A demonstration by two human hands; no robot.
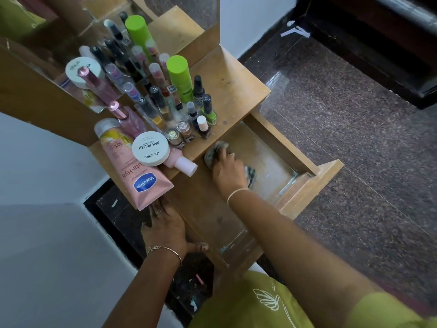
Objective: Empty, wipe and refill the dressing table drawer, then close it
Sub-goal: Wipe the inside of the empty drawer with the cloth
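While the right hand (228, 171) gripped a crumpled cloth (214, 152) in curled fingers against the floor of the open drawer (286, 144), the left hand (165, 229) lay flat on the table top (231, 86), its straight fingertips touching the Vaseline tube (139, 176). A pink bottle (182, 163) lay on its side just beside the right fingers, its cap overhanging the drawer; a careless stroke of the cloth would likely have knocked it in.

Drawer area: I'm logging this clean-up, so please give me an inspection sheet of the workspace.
Surface: wooden tabletop, partly bare.
Job's things: drawer open; cloth on its bottom.
Clutter: bottles, jar and tube crowd the tabletop by the mirror.
Hands: right hand holds the cloth; left hand rests flat on the tabletop's edge.
Cables: nothing seen.
Surroundings: dark speckled floor, white wall.
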